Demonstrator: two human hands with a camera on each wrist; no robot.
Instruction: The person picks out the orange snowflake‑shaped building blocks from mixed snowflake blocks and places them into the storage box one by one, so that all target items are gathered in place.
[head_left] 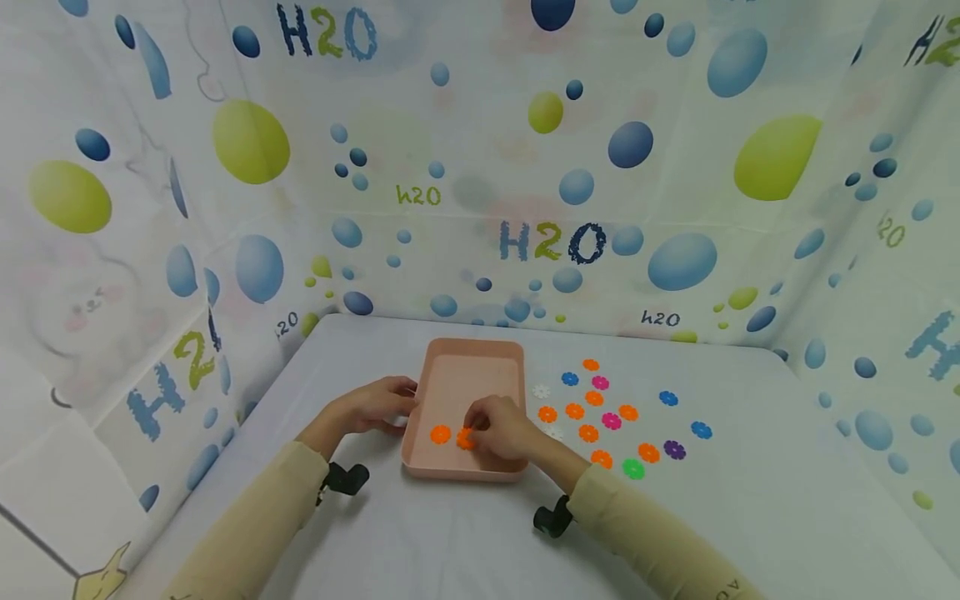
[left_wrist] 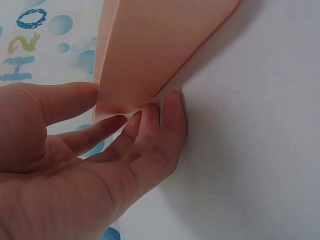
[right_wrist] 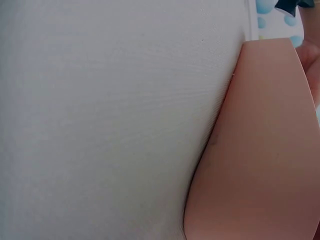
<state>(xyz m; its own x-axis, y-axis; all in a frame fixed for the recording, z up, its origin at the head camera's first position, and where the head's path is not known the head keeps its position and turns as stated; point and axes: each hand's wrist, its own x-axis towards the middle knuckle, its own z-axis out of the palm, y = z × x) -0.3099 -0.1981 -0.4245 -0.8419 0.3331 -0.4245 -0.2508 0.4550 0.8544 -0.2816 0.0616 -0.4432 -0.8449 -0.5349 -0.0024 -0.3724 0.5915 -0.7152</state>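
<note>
In the head view, a shallow pink tray lies on the white cloth. My left hand is at its left side. The left wrist view shows the thumb against the tray wall and the loosely bent fingers close to its lower edge. My right hand reaches over the tray's right wall and pinches an orange flower-shaped piece close over the tray floor. Another orange flower piece lies flat to its left. The right wrist view catches mainly the tray's outer wall, with the right fingers out of sight.
Right of the tray, several flower pieces lie scattered on the white cloth: orange, pink, blue, purple, green and white. A patterned curtain hangs behind and at both sides.
</note>
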